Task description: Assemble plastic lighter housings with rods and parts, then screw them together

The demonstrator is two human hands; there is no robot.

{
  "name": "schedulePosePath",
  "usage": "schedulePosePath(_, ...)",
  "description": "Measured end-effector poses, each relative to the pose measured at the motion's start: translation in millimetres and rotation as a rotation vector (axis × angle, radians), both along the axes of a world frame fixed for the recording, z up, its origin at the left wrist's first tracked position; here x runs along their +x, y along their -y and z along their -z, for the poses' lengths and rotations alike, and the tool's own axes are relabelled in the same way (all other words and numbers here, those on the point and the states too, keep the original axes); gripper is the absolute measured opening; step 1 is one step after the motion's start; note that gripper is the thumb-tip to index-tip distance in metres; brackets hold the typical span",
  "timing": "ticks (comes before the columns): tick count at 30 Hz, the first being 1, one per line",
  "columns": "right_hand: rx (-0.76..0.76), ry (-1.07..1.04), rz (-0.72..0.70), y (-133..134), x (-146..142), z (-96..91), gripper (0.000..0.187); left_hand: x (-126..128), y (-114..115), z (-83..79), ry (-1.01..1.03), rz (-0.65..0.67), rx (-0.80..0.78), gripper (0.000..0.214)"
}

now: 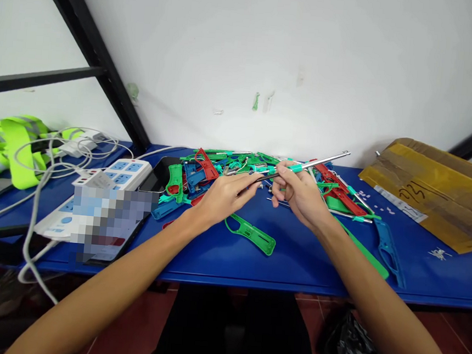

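My right hand (pixel 298 196) pinches a thin metal rod (pixel 324 159) with a teal sleeve, held slanting up to the right above the blue table (pixel 295 259). My left hand (pixel 226 194) grips the rod's lower left end with closed fingers. Behind both hands lies a pile of green, red and blue plastic handle pieces (pixel 220 170). A single green handle piece (pixel 251 234) lies flat on the table just in front of my left hand. More metal rods (pixel 352 215) and a red piece (pixel 338 188) lie right of my right hand.
A white power strip (pixel 116 177) with cables, a black phone (pixel 159 175) and a blurred phone screen sit at the left. Neon yellow vests (pixel 7 146) lie far left. A cardboard box (pixel 433 189) stands at the right. A blue handle piece (pixel 388 251) lies near the front right edge.
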State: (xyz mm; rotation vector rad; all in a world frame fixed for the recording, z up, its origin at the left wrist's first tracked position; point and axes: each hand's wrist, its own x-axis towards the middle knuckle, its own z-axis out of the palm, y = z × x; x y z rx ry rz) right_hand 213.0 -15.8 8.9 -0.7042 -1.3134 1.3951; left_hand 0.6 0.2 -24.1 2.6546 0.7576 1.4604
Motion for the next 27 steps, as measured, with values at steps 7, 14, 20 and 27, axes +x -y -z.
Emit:
schedulePosePath(7, 0.018, 0.064, 0.016, 3.6, 2.5, -4.8, 0.048, 0.0, -0.8, 2.2, 0.047, -0.036, 0.049, 0.027)
schedulePosePath(14, 0.004, 0.023, -0.084, 8.6, -14.0, 10.3, 0.047, 1.2, 3.4, 3.3, -0.071, -0.067, 0.137, 0.029)
schedulePosePath(20, -0.003, 0.008, -0.140, 10.5, -8.7, 3.4, 0.038, 1.5, 3.6, 5.0, -0.018, -0.081, 0.120, 0.032)
schedulePosePath(27, 0.023, 0.058, -0.148, 7.4, -3.1, 3.1, 0.032, -1.6, 2.2, 4.2, 0.031, -0.077, 0.079, 0.031)
